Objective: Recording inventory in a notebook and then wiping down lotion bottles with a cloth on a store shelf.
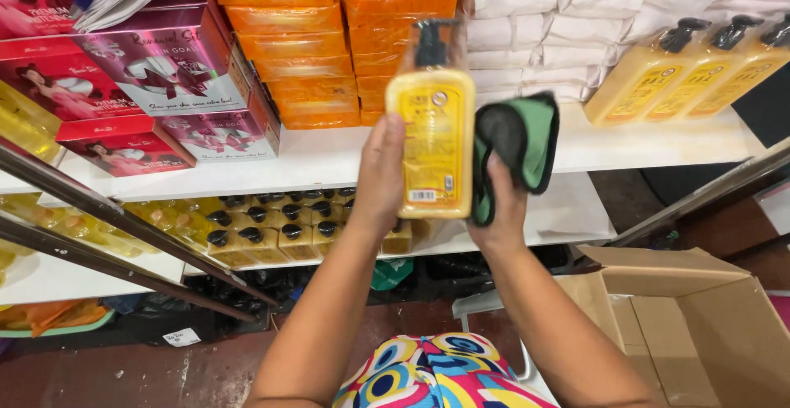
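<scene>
While the left hand [380, 179] grasps the yellow pump bottle [432, 128] upright above the white shelf's [329, 157] front edge and the right hand [502, 202] clenches a green cloth [520, 140] against it, a firm wipe risks dislodging the one-handed hold, dropping the bottle.

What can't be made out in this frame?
- Head view: the yellow pump bottle shows one side only; its far side is hidden.
- Most of the left hand palm lies behind that bottle.
- The right hand fingers are covered by the green-and-black cloth.
- The cardboard box is cut off by the frame's edge.
</scene>
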